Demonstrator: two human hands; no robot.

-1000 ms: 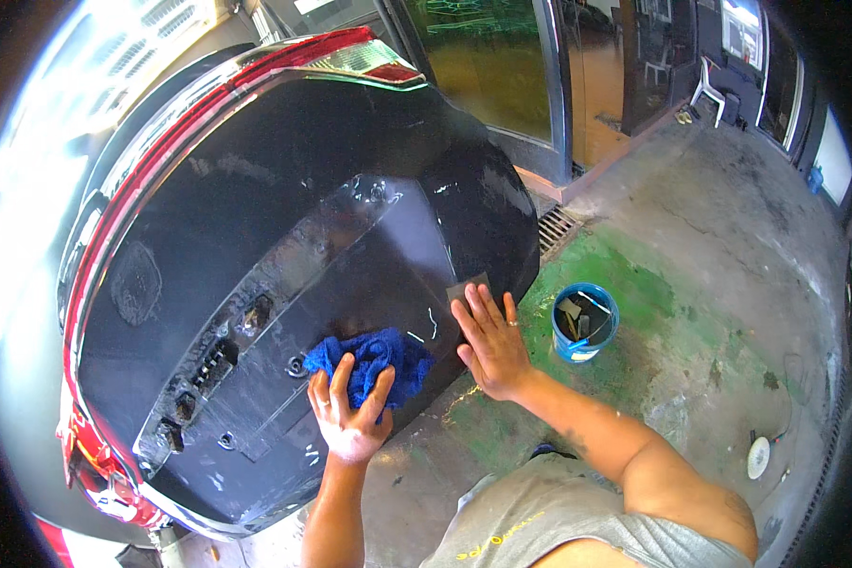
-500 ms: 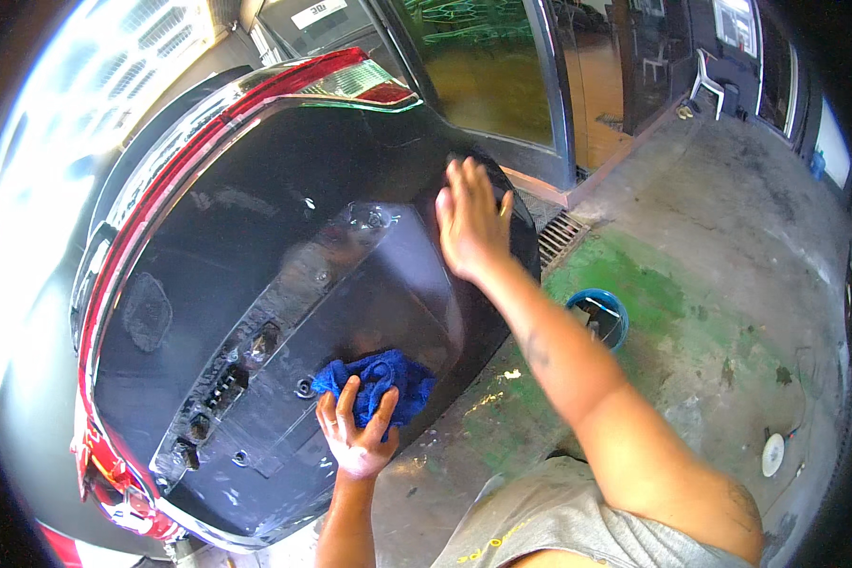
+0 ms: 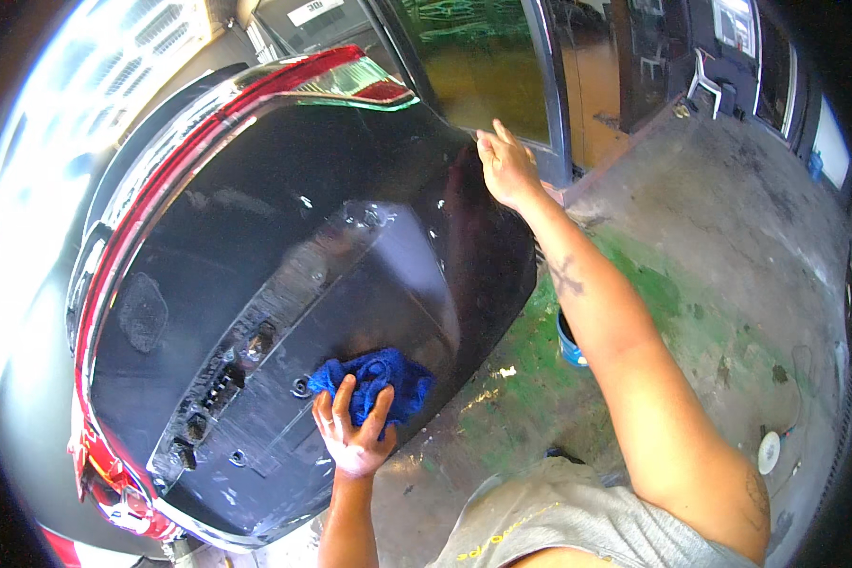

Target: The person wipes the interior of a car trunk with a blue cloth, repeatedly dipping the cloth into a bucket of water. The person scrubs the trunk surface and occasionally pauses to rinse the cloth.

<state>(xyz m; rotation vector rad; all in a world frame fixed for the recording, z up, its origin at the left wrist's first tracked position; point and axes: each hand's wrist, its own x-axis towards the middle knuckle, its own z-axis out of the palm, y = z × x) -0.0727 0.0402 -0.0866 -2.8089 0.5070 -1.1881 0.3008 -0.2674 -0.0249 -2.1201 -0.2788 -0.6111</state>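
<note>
The dark car tailgate (image 3: 284,180) fills the left and middle, with a recessed strip running across it. A bunched blue cloth (image 3: 388,374) lies on its lower right part. My left hand (image 3: 355,435) presses this cloth against the panel, its fingers spread over the near side. Up at the panel's far right edge is my right hand (image 3: 507,168), turned partly side-on. Its fingers stretch out and no held object shows. Whether it touches the edge I cannot tell. A long red and clear tail light (image 3: 350,76) curves along the tailgate's far side.
Behind my right forearm a blue bucket (image 3: 570,346) stands partly hidden on the green-stained floor (image 3: 502,417). A glass door (image 3: 483,76) rises beyond the car. At the far right are a white chair (image 3: 704,83) and, nearer, a white disc (image 3: 770,452) on the floor.
My right hand has moved rightward and outward from the panel's surface to its edge, turning side-on. The forearm now covers much of the bucket. My left hand stays on the cloth.
</note>
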